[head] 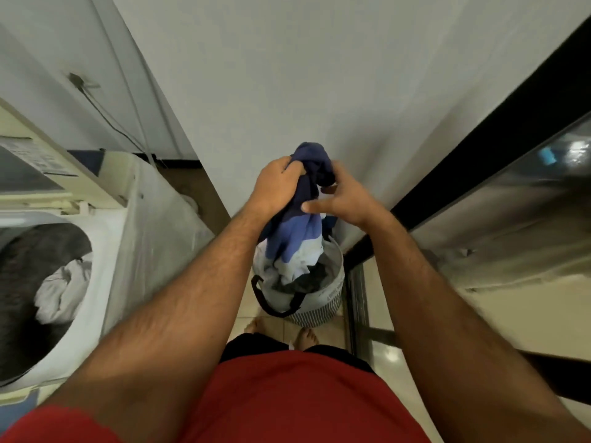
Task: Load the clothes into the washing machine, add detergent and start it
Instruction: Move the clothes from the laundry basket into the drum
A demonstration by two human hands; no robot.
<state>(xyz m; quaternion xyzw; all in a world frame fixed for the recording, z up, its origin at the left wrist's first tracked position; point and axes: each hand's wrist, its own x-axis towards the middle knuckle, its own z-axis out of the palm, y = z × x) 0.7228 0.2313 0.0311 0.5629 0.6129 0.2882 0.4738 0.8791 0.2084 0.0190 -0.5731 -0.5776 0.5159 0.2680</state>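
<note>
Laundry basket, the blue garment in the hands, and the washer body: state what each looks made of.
Laundry basket: soft fabric, striped outside, with dark strap handles; its rim sags.
Blue garment: thin matte knit, probably cotton; it bunches and drapes from the left hand and right hand.
Washer body: likely smooth white plastic or painted metal.

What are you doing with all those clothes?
A person is doing laundry. Both hands hold a bunched blue garment above a laundry basket on the floor: the left hand grips it near the top, and the right hand holds it from the other side. More clothes lie in the basket. To the left, the washing machine is open, with a white garment already inside its drum.
</note>
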